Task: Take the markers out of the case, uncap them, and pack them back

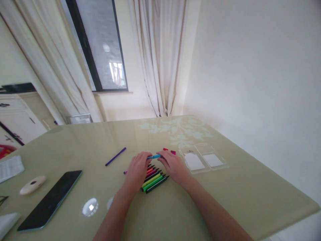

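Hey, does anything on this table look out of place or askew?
One purple marker pen lies alone on the glossy green table, apart from the row of coloured marker pens between the left hand and right hand, which together hold a blue marker pen. Nothing looks spilled or damaged.

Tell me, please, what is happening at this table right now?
A person holds a blue marker between both hands, left hand and right hand, above a row of coloured markers lying on the green table. A purple marker lies apart to the left, a clear plastic case to the right, and a dark tablet nearer the left edge.
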